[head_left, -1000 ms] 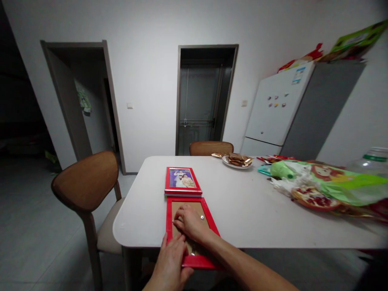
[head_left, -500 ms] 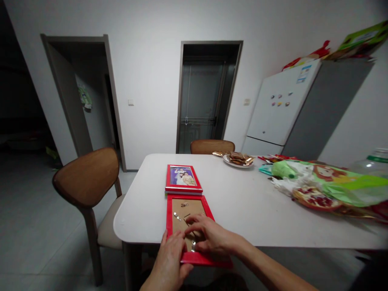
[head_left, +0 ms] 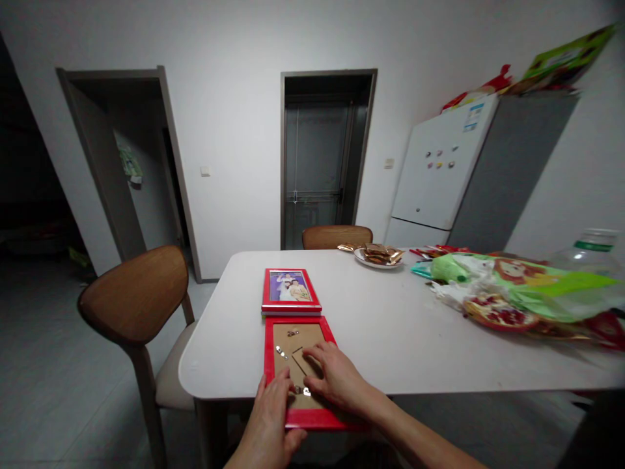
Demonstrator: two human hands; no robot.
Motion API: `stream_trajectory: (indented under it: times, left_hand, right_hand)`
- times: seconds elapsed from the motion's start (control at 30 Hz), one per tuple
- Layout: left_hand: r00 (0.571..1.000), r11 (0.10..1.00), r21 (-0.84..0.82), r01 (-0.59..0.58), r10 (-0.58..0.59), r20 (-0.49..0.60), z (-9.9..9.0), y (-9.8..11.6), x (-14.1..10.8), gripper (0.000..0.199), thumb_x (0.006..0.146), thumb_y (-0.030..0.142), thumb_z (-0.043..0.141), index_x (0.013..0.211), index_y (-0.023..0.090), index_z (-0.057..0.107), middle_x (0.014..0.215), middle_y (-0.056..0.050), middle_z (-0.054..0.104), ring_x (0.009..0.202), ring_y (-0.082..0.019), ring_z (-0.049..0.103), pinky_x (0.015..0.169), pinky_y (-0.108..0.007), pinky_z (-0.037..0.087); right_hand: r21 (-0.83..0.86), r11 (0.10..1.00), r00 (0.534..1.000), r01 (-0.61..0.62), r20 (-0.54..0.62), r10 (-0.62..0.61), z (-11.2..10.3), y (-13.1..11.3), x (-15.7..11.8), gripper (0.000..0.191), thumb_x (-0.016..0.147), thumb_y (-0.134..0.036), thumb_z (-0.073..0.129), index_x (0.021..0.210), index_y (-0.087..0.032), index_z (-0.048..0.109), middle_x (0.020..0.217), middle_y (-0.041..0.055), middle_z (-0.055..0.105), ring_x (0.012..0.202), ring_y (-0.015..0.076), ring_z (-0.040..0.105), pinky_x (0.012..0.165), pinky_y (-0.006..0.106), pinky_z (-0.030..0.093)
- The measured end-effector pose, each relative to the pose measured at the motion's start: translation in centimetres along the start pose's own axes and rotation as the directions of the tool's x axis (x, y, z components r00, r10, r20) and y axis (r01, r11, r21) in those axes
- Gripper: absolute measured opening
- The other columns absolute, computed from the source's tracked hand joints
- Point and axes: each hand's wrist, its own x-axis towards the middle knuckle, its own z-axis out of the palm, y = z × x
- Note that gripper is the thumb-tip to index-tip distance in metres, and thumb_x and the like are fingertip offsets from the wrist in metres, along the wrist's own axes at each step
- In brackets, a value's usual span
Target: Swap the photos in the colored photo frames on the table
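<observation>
Lying back-up beneath both hands, the red frame (head_left: 310, 420) reaches over the near edge of the table (head_left: 415, 345). The left hand (head_left: 268, 413) grips its near left corner; the right hand (head_left: 339, 381) curls over the right side of the brown backing (head_left: 288, 365), thumb beside a metal clip (head_left: 306, 391) (whether it pinches anything, I cannot tell). Just beyond sits a framed photo (head_left: 291, 288).

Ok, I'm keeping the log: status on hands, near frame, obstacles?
Left hand at near frame, left side. Right hand at its brown backing. Frame face down, overhanging table edge. Second frame beyond, not blocking.
</observation>
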Motion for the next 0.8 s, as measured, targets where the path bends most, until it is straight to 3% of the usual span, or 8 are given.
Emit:
stream_trajectory:
  times: [0.23, 0.37, 0.43, 0.53, 0.63, 0.73, 0.8]
  left_hand:
    - [0.999, 0.995, -0.103, 0.016, -0.021, -0.046, -0.7, 1.2, 0.1, 0.071, 0.055, 0.006, 0.057, 0.122, 0.014, 0.034, 0.137, -0.016, 0.025, 0.125, -0.025, 0.024, 0.102, -0.045, 0.023]
    - [0.958, 0.946, -0.319, 0.067, -0.151, -0.244, -1.9, 1.4, 1.3, 0.055, 0.067, 0.015, 0.052, 0.119, 0.016, 0.035, 0.138, -0.013, 0.023, 0.126, -0.023, 0.023, 0.101, -0.041, 0.025]
    - [0.922, 0.885, -0.457, 0.094, -0.251, -0.296, -2.7, 0.6, 1.9, 0.047, 0.069, 0.018, 0.049, 0.114, 0.017, 0.038, 0.132, -0.012, 0.035, 0.121, -0.023, 0.033, 0.098, -0.041, 0.03]
    - [0.901, 0.712, -0.689, 0.137, -0.379, -0.213, -4.3, -1.5, 2.2, 0.038, 0.069, 0.023, 0.049, 0.106, 0.017, 0.04, 0.107, -0.008, 0.055, 0.098, -0.021, 0.055, 0.083, -0.037, 0.044]
    - [0.855, 0.566, -0.799, 0.202, -0.5, -0.138, -6.8, -3.8, 1.4, 0.035, 0.067, 0.025, 0.052, 0.1, 0.019, 0.04, 0.086, -0.001, 0.061, 0.072, -0.016, 0.061, 0.066, -0.03, 0.048]
    - [0.818, 0.542, -0.786, 0.297, -0.569, -0.083, -9.2, -5.7, 0.4, 0.037, 0.062, 0.026, 0.056, 0.096, 0.018, 0.043, 0.071, 0.003, 0.061, 0.057, -0.013, 0.059, 0.054, -0.024, 0.046]
    - [0.813, 0.585, -0.731, 0.352, -0.578, -0.071, -10.2, -6.8, 0.0, 0.04, 0.058, 0.027, 0.058, 0.095, 0.018, 0.045, 0.069, 0.002, 0.062, 0.057, -0.015, 0.06, 0.053, -0.024, 0.045]
  right_hand:
    - [0.011, 0.999, 0.996, -0.041, -0.077, 0.042, -0.9, -0.7, 1.1, 0.039, 0.058, -0.017, 0.055, 0.096, -0.017, 0.059, 0.095, 0.0073, 0.058, 0.091, 0.0192, 0.05, 0.081, 0.027, 0.037]
    - [-0.006, 1.0, 0.991, -0.003, -0.131, 0.002, -1.7, -2.2, 2.0, 0.037, 0.059, -0.018, 0.055, 0.096, -0.018, 0.059, 0.095, 0.0073, 0.057, 0.092, 0.02, 0.049, 0.081, 0.028, 0.037]
    - [0.02, 0.999, 0.99, 0.03, -0.139, -0.027, -1.7, -3.7, 2.4, 0.037, 0.059, -0.018, 0.055, 0.097, -0.019, 0.058, 0.095, 0.0063, 0.057, 0.091, 0.0192, 0.049, 0.081, 0.028, 0.037]
    - [0.099, 0.991, 0.989, 0.092, -0.126, -0.08, -1.3, -6.0, 2.6, 0.035, 0.064, -0.019, 0.055, 0.099, -0.02, 0.057, 0.098, 0.0051, 0.056, 0.092, 0.018, 0.049, 0.081, 0.027, 0.038]
    - [0.129, 0.987, 0.991, 0.099, -0.103, -0.086, -1.1, -6.2, 2.7, 0.031, 0.071, -0.026, 0.051, 0.101, -0.019, 0.056, 0.1, 0.006, 0.057, 0.093, 0.0178, 0.05, 0.081, 0.027, 0.037]
    - [0.033, 0.999, 0.995, -0.008, -0.1, 0.011, -1.4, -3.6, 2.5, 0.034, 0.073, -0.03, 0.049, 0.103, -0.016, 0.056, 0.102, 0.0085, 0.057, 0.092, 0.0187, 0.051, 0.08, 0.028, 0.037]
    - [-0.073, 0.989, 0.989, -0.127, -0.092, 0.12, -1.7, -1.1, 2.1, 0.035, 0.072, -0.028, 0.049, 0.104, -0.015, 0.055, 0.102, 0.0101, 0.057, 0.09, 0.0187, 0.053, 0.079, 0.028, 0.037]
